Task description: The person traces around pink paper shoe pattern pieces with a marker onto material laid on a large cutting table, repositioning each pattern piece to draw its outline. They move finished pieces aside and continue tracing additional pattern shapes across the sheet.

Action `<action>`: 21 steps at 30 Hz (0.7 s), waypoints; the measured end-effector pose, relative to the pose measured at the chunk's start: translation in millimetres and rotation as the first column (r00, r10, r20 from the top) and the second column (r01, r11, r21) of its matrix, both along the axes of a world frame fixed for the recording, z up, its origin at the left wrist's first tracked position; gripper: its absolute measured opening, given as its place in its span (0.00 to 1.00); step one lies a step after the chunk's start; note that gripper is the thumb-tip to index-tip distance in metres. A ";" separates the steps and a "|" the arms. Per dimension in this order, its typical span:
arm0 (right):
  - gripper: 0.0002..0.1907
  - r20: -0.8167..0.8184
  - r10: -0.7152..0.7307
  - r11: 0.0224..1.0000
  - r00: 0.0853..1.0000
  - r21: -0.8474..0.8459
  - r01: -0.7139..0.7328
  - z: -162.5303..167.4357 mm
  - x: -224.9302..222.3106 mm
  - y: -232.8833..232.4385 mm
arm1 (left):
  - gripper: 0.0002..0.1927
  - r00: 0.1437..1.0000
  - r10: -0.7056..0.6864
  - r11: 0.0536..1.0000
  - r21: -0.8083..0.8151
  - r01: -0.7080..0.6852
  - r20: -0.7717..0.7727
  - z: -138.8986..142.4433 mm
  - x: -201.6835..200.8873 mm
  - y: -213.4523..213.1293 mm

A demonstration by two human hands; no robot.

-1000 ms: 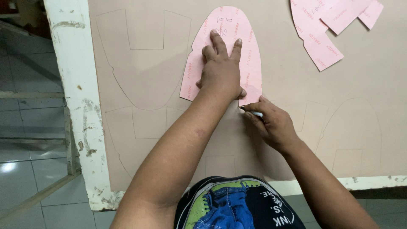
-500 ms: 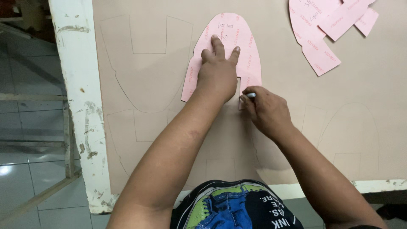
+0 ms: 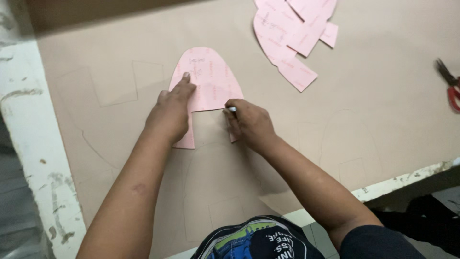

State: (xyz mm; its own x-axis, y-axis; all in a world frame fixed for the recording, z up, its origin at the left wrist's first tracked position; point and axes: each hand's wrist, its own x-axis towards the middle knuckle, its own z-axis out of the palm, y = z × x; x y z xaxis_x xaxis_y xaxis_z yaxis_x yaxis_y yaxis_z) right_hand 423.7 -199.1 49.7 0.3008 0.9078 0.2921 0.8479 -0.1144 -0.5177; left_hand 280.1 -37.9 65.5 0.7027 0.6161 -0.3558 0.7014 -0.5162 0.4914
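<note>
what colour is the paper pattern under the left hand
Pink, with faint markings, shown in the head view: the paper pattern lies under the left hand.

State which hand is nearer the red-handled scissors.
Right. The right hand lies well left of the scissors; the left hand, flat on the pink template, is farther still.

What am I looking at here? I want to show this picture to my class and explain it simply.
The picture comes from a camera worn on a person's head, looking down at their own two bare hands. The left hand presses flat on a pink paper pattern lying on a large tan sheet spread over a worn white table. The right hand holds a pen against the pattern's edge. Faint traced outlines show on the sheet. More pink pieces lie stacked farther off, and red-handled scissors at the right edge.
</note>
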 end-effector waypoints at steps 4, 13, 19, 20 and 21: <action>0.08 -0.033 0.023 1.000 0.999 0.020 -0.022 5.6 -1.5 1.2 | 0.37 0.995 -0.010 0.999 -0.033 0.007 -0.099 3.2 4.7 3.0; 0.08 -0.103 0.079 0.996 0.991 0.047 -0.075 -5.4 -11.9 17.5 | 0.32 0.999 0.001 1.000 0.021 0.000 -0.047 -2.4 -4.0 6.7; 0.12 -0.386 0.148 0.989 0.911 0.041 -0.143 -12.0 -36.4 42.6 | 0.36 0.998 -0.016 0.999 -0.051 0.013 -0.057 5.1 -6.7 12.9; 0.11 -0.406 0.116 0.991 0.907 -0.017 -0.135 -11.2 -36.8 44.0 | 0.36 0.998 -0.024 0.998 -0.052 0.021 -0.053 5.3 -7.1 14.0; 0.10 -0.422 0.084 0.989 0.903 -0.077 -0.128 -10.7 -35.8 44.4 | 0.36 0.999 -0.025 0.999 -0.048 0.023 -0.045 4.8 -7.8 14.8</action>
